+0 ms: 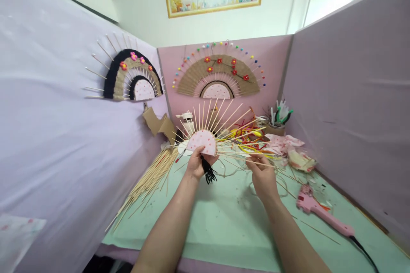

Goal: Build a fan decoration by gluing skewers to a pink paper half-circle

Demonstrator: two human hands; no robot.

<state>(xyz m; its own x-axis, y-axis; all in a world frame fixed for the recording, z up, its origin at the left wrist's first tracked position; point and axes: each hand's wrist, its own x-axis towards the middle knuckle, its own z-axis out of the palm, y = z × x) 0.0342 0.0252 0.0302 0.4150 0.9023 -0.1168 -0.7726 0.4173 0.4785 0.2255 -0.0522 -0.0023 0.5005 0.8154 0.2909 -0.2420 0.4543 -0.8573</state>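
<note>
A half-round pink dotted piece [202, 141] with thin wooden sticks fanning out from its curved edge is held up over the table. My left hand [199, 165] grips it at its lower edge, with the thumb on the front. From that edge a black tassel [209, 171] hangs down. To the right, my right hand [262, 171] has its fingers pinched at the outer ends of the lowest sticks, near a thin cord [224, 174] that loops behind them.
Loose sticks [149, 179] lie on the left of the green table [224, 230]. A pink glue gun [323, 213] with a black cable rests at the right. Behind are colourful stems [246, 132], a white bottle [187, 121] and a tool holder [275, 128]. Two finished fans hang on the partitions.
</note>
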